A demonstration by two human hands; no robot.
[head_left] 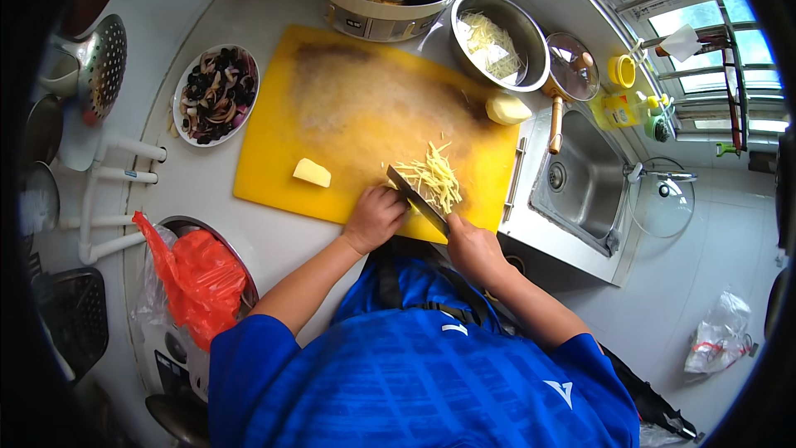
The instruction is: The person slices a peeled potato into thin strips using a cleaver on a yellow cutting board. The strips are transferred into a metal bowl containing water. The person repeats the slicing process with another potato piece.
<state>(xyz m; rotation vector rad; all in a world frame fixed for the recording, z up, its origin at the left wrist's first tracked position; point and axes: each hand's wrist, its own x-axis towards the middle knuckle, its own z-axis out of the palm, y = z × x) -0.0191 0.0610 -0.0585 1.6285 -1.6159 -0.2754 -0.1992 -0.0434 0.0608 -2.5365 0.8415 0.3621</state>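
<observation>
My right hand (474,246) grips a kitchen knife (423,204), its blade slanting up and left over the near edge of the yellow cutting board (348,130). Curled against the blade's left side, my left hand (375,218) presses on a potato piece, mostly hidden by the fingers and blade. Just right of the blade lies a loose heap of potato shreds (438,180). A cut potato block (312,173) rests on the board to the left of my left hand. At the board's far right corner sits a whole peeled potato (507,109).
A steel bowl (540,71) of shreds stands beyond the board, beside a round condiment rack (373,30). On the left are a plate (186,132) of dark fungus and sliced pieces, and a red plastic bag (208,280). A lidded pan (572,65) sits near the sink (584,174).
</observation>
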